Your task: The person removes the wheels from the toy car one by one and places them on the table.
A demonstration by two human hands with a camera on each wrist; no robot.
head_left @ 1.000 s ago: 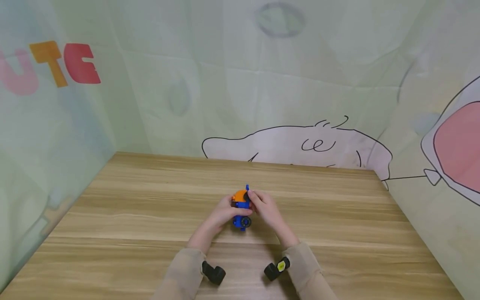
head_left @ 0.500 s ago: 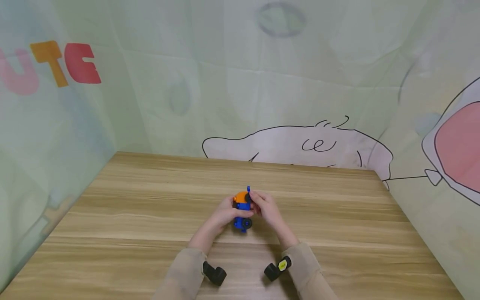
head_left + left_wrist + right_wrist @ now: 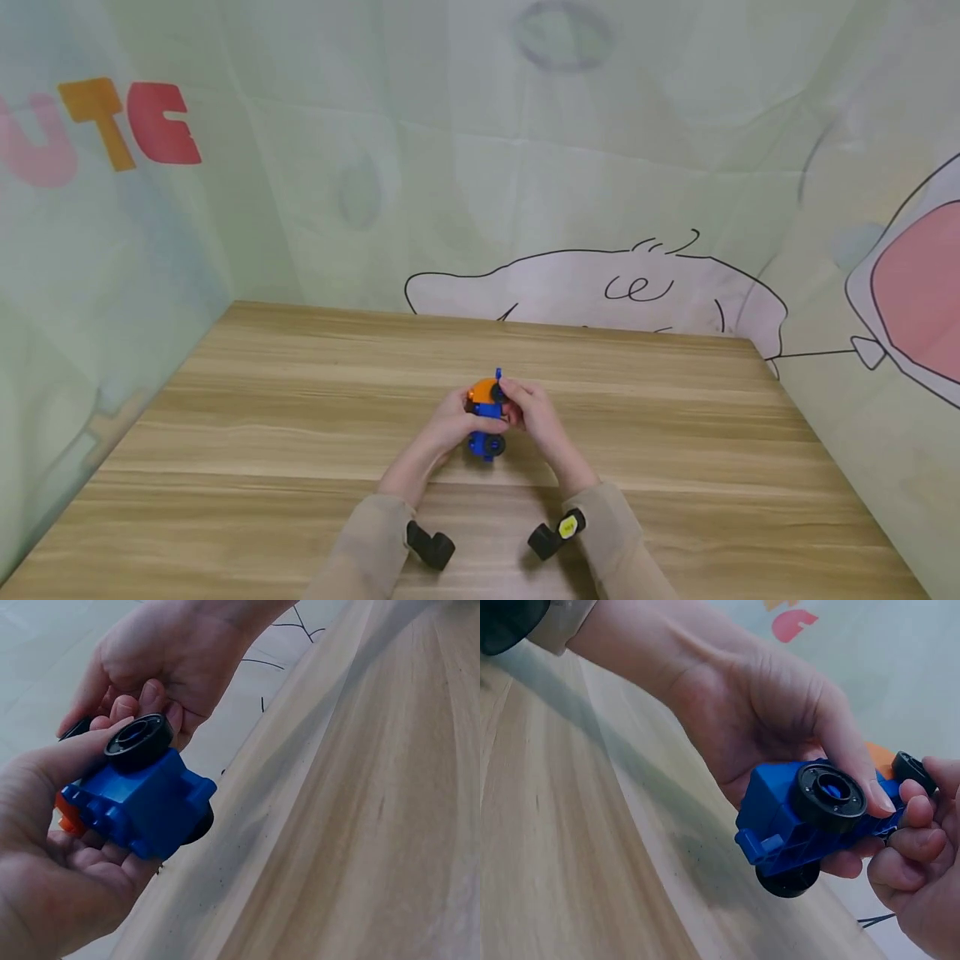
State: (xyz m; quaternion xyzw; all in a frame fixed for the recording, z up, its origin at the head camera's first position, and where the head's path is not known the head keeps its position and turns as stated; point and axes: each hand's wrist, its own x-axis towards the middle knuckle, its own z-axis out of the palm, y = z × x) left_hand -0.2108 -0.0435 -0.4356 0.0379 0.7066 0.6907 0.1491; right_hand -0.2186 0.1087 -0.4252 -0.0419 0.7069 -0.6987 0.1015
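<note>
A small toy truck with a blue body [image 3: 480,445], an orange cab [image 3: 483,390] and black wheels is held between both hands, tipped on its side. My left hand [image 3: 450,423] grips the blue body, the thumb laid across its middle and the fingers beneath. At the cab end, my right hand [image 3: 534,417] pinches the black front wheel [image 3: 913,772] between thumb and fingers. The rear wheel [image 3: 830,796] stands out near the left thumb in the right wrist view. In the left wrist view the blue rear end [image 3: 154,806] faces the camera, and the cab is mostly hidden.
Below the hands spreads a wood-grain table [image 3: 300,400]. A printed cloth backdrop [image 3: 322,167] rises behind it and on both sides. Each wrist carries a black camera mount [image 3: 431,547] over a beige sleeve.
The toy truck has shifted very slightly to the right with both hands. Their hold on it looks the same throughout.
</note>
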